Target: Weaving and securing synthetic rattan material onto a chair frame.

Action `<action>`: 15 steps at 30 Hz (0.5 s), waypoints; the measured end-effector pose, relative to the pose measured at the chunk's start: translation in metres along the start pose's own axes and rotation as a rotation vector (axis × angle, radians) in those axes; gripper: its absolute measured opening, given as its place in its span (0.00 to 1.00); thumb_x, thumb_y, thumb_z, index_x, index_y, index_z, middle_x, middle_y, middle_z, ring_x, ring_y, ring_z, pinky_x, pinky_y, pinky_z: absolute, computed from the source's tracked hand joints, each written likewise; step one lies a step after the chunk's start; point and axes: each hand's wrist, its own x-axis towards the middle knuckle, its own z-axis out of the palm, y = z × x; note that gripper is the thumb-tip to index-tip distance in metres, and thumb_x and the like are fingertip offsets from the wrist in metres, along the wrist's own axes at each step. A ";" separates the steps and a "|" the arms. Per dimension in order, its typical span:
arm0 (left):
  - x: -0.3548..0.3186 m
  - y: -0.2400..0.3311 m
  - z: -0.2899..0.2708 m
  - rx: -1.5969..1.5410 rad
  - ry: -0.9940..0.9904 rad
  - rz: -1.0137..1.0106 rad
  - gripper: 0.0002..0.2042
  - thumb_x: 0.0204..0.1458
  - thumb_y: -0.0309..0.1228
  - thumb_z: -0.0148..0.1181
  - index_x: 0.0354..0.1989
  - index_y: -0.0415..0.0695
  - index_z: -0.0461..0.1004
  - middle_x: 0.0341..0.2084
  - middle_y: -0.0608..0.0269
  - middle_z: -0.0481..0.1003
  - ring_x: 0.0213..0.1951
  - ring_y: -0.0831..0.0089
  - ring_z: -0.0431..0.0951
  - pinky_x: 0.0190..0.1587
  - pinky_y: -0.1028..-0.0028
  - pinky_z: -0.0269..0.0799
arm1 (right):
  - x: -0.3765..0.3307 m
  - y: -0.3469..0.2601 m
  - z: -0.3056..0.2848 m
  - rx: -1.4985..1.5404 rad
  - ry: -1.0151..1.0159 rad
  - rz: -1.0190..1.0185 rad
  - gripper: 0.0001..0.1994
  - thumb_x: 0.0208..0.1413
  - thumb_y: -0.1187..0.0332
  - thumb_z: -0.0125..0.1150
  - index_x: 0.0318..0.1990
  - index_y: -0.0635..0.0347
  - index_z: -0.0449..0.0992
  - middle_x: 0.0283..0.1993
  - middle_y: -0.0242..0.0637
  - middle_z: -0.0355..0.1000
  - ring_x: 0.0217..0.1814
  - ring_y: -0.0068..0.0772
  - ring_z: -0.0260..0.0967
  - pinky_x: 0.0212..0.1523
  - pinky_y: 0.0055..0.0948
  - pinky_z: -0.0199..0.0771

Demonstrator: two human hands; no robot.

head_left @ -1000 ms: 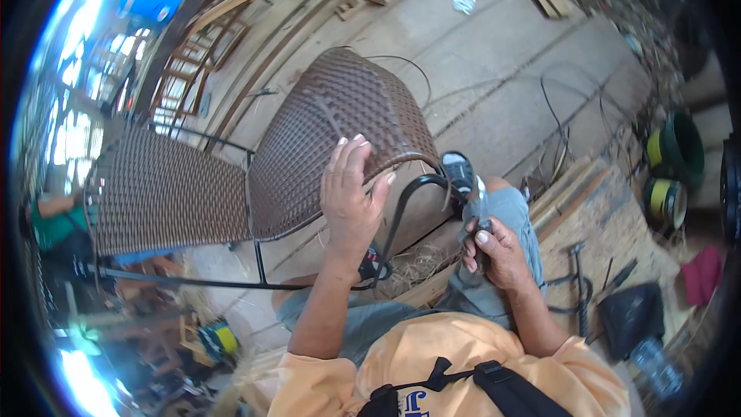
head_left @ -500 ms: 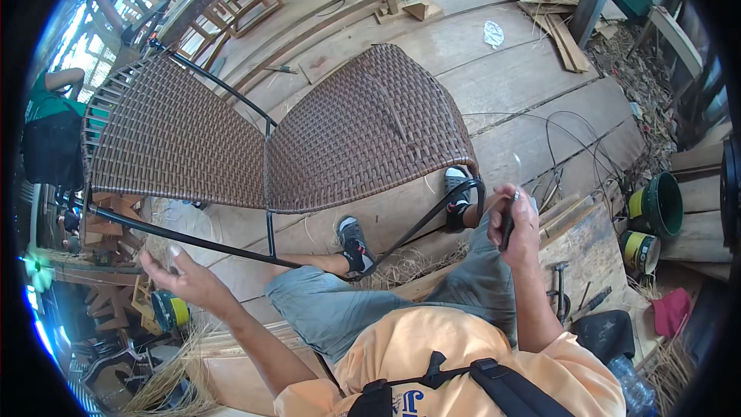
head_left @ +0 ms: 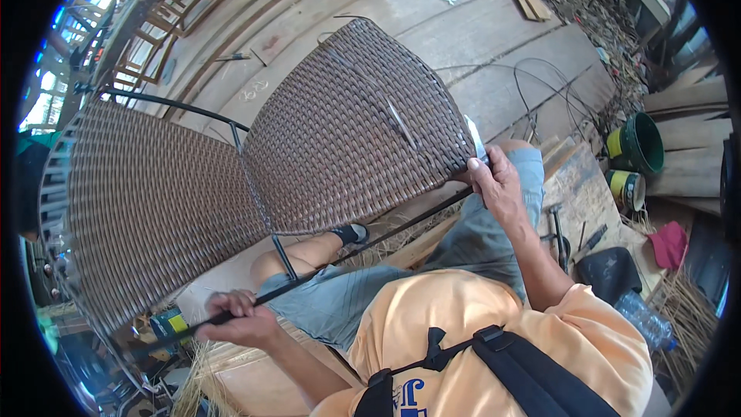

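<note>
A brown woven chair (head_left: 363,131) on a black metal frame is tilted over my lap. My left hand (head_left: 239,320) is closed around the black frame bar (head_left: 316,272), below the left woven panel (head_left: 154,201). At the near right corner of the right panel, my right hand (head_left: 500,185) grips a knife, its pale blade (head_left: 475,137) pointing up beside the woven edge. Most of the handle is hidden in my fingers. A loose light strip (head_left: 402,125) lies across the weave of the right panel.
Beside my right leg a wooden board (head_left: 590,193) holds a clamp-like metal tool (head_left: 559,233). Green and yellow buckets (head_left: 639,144), a red cloth (head_left: 668,245) and a plastic bottle (head_left: 644,318) stand or lie at right. Wooden frames (head_left: 181,11) are at far left.
My left hand, open before, has taken hold of the frame bar. The chair has come nearer and turned. My right hand has brought the knife to the panel's edge.
</note>
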 end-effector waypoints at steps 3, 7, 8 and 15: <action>-0.028 -0.011 -0.022 0.022 -0.053 0.036 0.36 0.43 0.71 0.35 0.21 0.44 0.65 0.08 0.73 0.53 0.11 0.82 0.52 0.17 0.81 0.49 | -0.007 0.017 -0.005 -0.118 0.057 -0.029 0.09 0.55 0.65 0.54 0.37 0.62 0.69 0.24 0.28 0.63 0.25 0.18 0.57 0.28 0.21 0.62; -0.058 -0.010 -0.054 0.074 0.036 0.026 0.35 0.42 0.71 0.36 0.21 0.45 0.64 0.15 0.73 0.57 0.16 0.82 0.54 0.18 0.81 0.49 | -0.016 0.020 0.005 -0.170 0.059 0.019 0.10 0.56 0.65 0.50 0.38 0.64 0.69 0.28 0.30 0.64 0.30 0.19 0.58 0.32 0.23 0.62; -0.064 -0.017 -0.064 0.047 -0.018 0.018 0.35 0.42 0.71 0.36 0.22 0.46 0.64 0.17 0.73 0.57 0.17 0.82 0.54 0.19 0.80 0.50 | -0.020 0.024 0.004 -0.086 0.080 0.044 0.10 0.56 0.66 0.50 0.38 0.64 0.69 0.28 0.27 0.63 0.29 0.19 0.57 0.32 0.22 0.61; -0.083 0.000 -0.059 -0.029 -0.171 -0.036 0.36 0.47 0.68 0.33 0.37 0.41 0.64 0.24 0.63 0.63 0.26 0.71 0.65 0.32 0.73 0.63 | -0.008 0.060 -0.031 -0.003 0.026 0.084 0.07 0.57 0.64 0.49 0.33 0.57 0.67 0.17 0.23 0.57 0.14 0.14 0.50 0.14 0.17 0.50</action>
